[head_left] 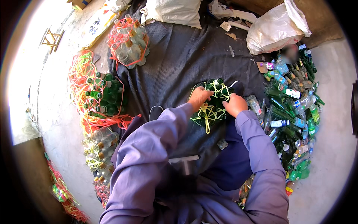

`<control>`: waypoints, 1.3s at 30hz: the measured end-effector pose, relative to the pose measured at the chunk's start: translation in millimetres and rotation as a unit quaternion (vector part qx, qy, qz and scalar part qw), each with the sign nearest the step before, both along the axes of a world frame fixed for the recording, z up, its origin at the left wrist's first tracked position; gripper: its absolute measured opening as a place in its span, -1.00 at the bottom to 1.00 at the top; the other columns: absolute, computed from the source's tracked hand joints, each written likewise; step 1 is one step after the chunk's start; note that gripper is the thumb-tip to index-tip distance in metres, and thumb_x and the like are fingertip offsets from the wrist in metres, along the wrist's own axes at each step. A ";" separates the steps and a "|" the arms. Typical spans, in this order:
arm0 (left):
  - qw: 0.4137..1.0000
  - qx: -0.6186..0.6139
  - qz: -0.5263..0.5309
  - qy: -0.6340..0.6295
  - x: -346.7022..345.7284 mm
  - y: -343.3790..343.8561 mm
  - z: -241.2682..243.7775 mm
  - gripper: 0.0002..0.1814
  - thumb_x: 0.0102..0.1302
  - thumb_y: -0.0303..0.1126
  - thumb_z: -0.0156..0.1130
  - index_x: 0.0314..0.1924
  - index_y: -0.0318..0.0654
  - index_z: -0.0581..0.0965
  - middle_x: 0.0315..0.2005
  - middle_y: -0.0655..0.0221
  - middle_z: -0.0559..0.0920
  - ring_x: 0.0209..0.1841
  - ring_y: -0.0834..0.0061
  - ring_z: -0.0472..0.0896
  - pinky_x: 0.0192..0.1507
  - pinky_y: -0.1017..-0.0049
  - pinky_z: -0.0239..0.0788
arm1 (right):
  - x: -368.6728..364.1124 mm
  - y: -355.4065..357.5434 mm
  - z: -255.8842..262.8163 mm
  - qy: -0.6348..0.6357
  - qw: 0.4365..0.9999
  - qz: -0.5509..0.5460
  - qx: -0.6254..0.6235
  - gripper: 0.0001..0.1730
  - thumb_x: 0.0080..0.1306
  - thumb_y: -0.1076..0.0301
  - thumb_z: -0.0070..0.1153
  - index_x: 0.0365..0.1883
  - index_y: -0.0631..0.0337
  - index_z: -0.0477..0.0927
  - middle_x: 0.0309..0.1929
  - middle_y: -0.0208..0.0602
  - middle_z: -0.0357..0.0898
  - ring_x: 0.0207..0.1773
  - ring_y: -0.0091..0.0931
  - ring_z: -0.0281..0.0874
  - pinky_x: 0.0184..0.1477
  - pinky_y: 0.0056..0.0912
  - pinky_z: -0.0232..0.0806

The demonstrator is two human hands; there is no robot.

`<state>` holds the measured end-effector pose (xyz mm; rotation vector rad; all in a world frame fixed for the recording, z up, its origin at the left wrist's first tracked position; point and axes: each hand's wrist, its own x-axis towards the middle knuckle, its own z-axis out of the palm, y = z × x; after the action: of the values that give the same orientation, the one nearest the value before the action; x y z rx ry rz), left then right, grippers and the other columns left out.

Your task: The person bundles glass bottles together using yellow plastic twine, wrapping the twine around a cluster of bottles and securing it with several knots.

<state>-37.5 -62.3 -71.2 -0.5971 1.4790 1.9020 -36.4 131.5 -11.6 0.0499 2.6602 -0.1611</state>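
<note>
A bundle of upright green glass bottles (218, 94) stands on the dark cloth between my feet, wrapped in a net of yellow-green plastic strapping (210, 112). My left hand (200, 96) lies at the bundle's left upper side, its thumb and fingers pinching the strapping among the bottle necks. At the right side, my right hand (235, 104) has its fingertips on the strapping near a bottle neck. A loop of the same strapping hangs off the near edge of the bundle. The undersides of both hands' fingers are partly hidden.
Tied green bottles (107, 95) stand left beside a heap of red and yellow strapping (81, 81). Clear bottles (130, 47) in red strapping stand at the far left. Loose glass and plastic bottles (293, 112) are piled right, below a white woven sack (275, 30).
</note>
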 end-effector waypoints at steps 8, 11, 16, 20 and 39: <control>0.998 -0.045 0.039 0.009 2.6 10.7 -3.6 -0.61 0.18 -0.16 0.38 -0.22 -0.37 0.54 -0.43 0.26 0.61 -0.41 0.40 0.59 -0.44 0.33 0.45 | 2.5 16.9 -49.7 -0.069 0.987 -0.113 -0.097 -0.49 0.21 0.02 0.28 -0.10 0.33 0.73 -0.07 0.21 0.68 0.05 0.01 0.64 0.13 -0.02 0.44; 0.997 -0.072 0.025 0.006 1.9 10.0 9.1 -0.56 0.16 -0.14 0.39 -0.19 -0.41 0.55 -0.38 0.18 0.65 -0.37 0.33 0.64 -0.37 0.29 0.48 | 0.3 12.1 -44.3 -0.064 0.990 -0.109 -0.068 -0.52 0.20 0.08 0.26 -0.10 0.33 0.72 -0.07 0.21 0.67 0.06 0.04 0.63 0.13 0.00 0.44; 0.991 -0.127 0.011 0.036 3.0 15.5 -1.8 -0.54 0.22 -0.09 0.36 -0.13 -0.37 0.52 -0.30 0.22 0.62 -0.31 0.39 0.60 -0.31 0.33 0.43 | 2.4 16.8 -51.1 -0.028 0.995 -0.066 -0.074 -0.57 0.21 0.15 0.22 -0.19 0.40 0.72 -0.21 0.24 0.68 -0.07 0.04 0.66 0.03 0.02 0.46; 0.990 -0.135 0.030 0.019 7.5 14.7 11.7 -0.46 0.18 -0.06 0.39 -0.10 -0.42 0.53 -0.20 0.10 0.66 -0.13 0.26 0.66 -0.10 0.27 0.47 | 1.4 10.0 -42.2 -0.044 0.995 -0.074 -0.055 -0.56 0.19 0.15 0.21 -0.25 0.46 0.71 -0.21 0.31 0.66 -0.06 0.07 0.65 0.06 0.02 0.45; 0.974 -0.122 0.130 0.139 -67.7 -81.2 78.1 -0.51 0.22 -0.04 0.36 -0.27 -0.46 0.58 -0.45 0.30 0.55 -0.47 0.46 0.45 -0.46 0.38 0.27 | -79.3 -79.9 30.2 0.157 0.971 0.045 -0.173 -0.66 0.12 0.20 0.20 -0.46 0.40 0.68 -0.44 0.24 0.60 -0.30 0.10 0.61 -0.19 0.10 0.45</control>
<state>-105.2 -143.5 6.9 -0.6844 1.9126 2.0844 -115.6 51.6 18.6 -0.2255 2.8961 -0.6480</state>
